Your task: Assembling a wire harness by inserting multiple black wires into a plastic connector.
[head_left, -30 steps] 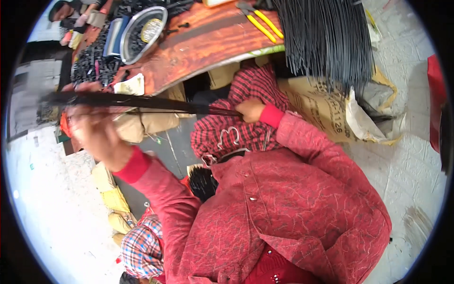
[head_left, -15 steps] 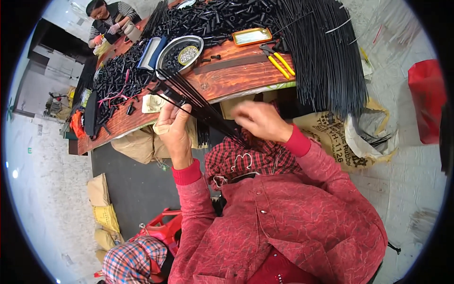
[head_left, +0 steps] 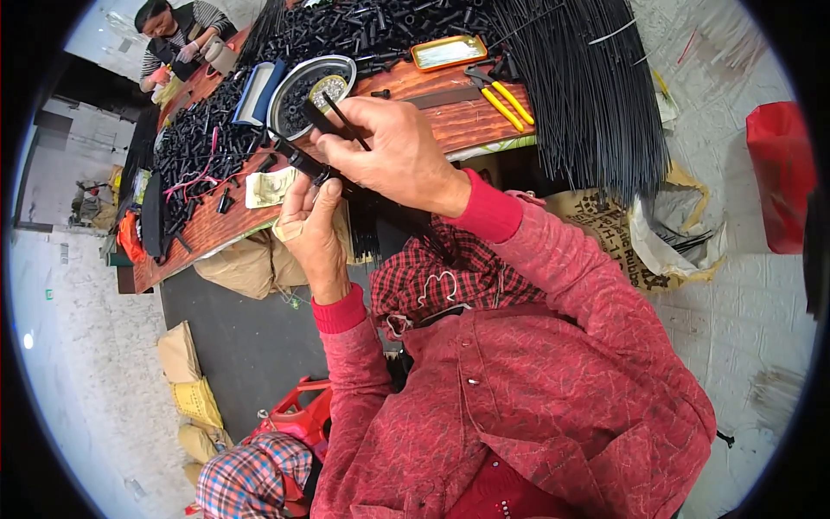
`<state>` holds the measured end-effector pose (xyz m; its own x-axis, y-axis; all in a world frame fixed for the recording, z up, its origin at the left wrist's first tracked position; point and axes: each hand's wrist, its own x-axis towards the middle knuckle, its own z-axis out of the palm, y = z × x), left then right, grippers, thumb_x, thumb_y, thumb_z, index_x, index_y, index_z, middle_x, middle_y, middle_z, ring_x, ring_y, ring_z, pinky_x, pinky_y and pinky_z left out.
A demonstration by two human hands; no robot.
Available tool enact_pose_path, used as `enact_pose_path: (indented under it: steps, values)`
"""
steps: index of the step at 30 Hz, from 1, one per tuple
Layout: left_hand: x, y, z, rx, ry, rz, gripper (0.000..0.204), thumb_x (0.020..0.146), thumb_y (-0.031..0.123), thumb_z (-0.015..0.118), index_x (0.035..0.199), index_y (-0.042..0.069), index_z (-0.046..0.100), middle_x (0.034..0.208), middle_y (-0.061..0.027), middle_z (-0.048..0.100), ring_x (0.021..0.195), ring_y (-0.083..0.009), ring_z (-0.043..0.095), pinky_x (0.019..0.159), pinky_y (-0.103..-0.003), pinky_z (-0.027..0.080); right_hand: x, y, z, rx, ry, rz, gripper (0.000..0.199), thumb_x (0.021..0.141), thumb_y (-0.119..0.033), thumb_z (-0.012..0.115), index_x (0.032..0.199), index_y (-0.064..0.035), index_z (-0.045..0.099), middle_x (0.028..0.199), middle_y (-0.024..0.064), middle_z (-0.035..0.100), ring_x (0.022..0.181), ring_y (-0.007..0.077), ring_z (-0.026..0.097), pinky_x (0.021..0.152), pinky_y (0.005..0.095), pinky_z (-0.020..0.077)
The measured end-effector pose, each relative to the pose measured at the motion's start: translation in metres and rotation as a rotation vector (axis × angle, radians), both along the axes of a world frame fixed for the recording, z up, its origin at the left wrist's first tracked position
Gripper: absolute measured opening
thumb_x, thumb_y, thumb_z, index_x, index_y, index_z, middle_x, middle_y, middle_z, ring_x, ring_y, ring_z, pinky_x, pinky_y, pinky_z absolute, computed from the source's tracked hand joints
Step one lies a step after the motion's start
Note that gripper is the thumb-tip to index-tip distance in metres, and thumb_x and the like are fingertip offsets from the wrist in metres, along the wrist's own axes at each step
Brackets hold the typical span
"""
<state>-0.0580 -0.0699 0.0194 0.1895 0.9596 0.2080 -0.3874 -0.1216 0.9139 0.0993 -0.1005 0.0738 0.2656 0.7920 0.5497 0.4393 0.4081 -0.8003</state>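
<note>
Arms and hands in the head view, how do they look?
The sleeves are red with a wavy, mottled pattern, ending in plain, brighter red cuffs. The right hand is bare; so is the left hand, except for a pale strip, perhaps tape.

Your left hand (head_left: 316, 233) sits by the near edge of the bench (head_left: 467, 126), your right hand (head_left: 402, 151) just beyond it to the right, a bundle of strips (head_left: 380, 206) running beneath toward you. On the bench past them, a tray (head_left: 273, 108) holds a dish (head_left: 331, 86), with a box (head_left: 258, 93) to its left and pliers (head_left: 501, 99) well to its right. A container (head_left: 450, 54) lies just beyond the pliers; loose parts (head_left: 194, 143) spread far and left. More strips (head_left: 588, 104) overhang the right end, above a sack (head_left: 605, 233).
</note>
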Motion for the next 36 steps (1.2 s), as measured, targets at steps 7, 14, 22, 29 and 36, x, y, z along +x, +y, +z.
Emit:
enact_pose_path:
  steps: [7, 14, 22, 29, 36]
  values:
    - [0.002, 0.012, -0.003, -0.013, -0.021, -0.088, 0.039, 0.081, -0.004, 0.067, 0.118, -0.007, 0.054, 0.100, -0.0121, 0.066, 0.087, -0.0137, 0.064, 0.077, -0.023, 0.051, 0.015, 0.009, -0.027, -0.195, 0.466, 0.420, 0.014, 0.089, -0.010, 0.058, 0.098, 0.0008, 0.059, 0.080, -0.0002, 0.059, 0.073, 0.0058, 0.056, 0.064, 0.0222, 0.0477]
    - [0.009, 0.018, -0.002, -0.006, -0.005, -0.091, 0.039, 0.081, -0.006, 0.066, 0.118, -0.006, 0.055, 0.101, -0.0119, 0.066, 0.085, -0.0131, 0.064, 0.074, -0.022, 0.051, 0.005, 0.015, -0.026, -0.054, 0.569, 0.452, 0.022, 0.081, -0.010, 0.070, 0.098, -0.0007, 0.061, 0.084, 0.0003, 0.062, 0.078, 0.0057, 0.057, 0.069, 0.0216, 0.0475]
    - [0.001, 0.025, -0.009, -0.037, -0.026, -0.129, 0.040, 0.080, -0.003, 0.069, 0.117, -0.005, 0.055, 0.099, -0.0110, 0.066, 0.081, -0.0126, 0.064, 0.073, -0.022, 0.051, 0.023, 0.020, -0.035, -0.250, 0.502, 0.505, 0.012, 0.084, -0.011, 0.064, 0.086, -0.0022, 0.057, 0.078, -0.0020, 0.057, 0.070, 0.0041, 0.051, 0.063, 0.0203, 0.0442]
    - [-0.002, 0.029, -0.010, -0.053, -0.099, -0.115, 0.047, 0.078, -0.003, 0.071, 0.120, -0.006, 0.051, 0.088, -0.0076, 0.065, 0.074, -0.0118, 0.064, 0.066, -0.022, 0.053, 0.012, 0.014, -0.060, -0.201, 0.444, 0.496, 0.032, 0.078, -0.020, 0.067, 0.102, -0.0001, 0.064, 0.087, 0.0080, 0.069, 0.078, 0.0099, 0.061, 0.072, 0.0293, 0.0498]
    - [-0.005, 0.031, -0.013, -0.051, -0.102, -0.128, 0.043, 0.078, -0.005, 0.070, 0.118, -0.005, 0.054, 0.094, -0.0096, 0.066, 0.077, -0.0137, 0.064, 0.070, -0.023, 0.054, 0.008, 0.003, -0.048, -0.211, 0.219, 0.273, 0.024, 0.079, -0.010, 0.070, 0.099, 0.0001, 0.062, 0.080, 0.0009, 0.062, 0.072, 0.0069, 0.054, 0.067, 0.0254, 0.0478]
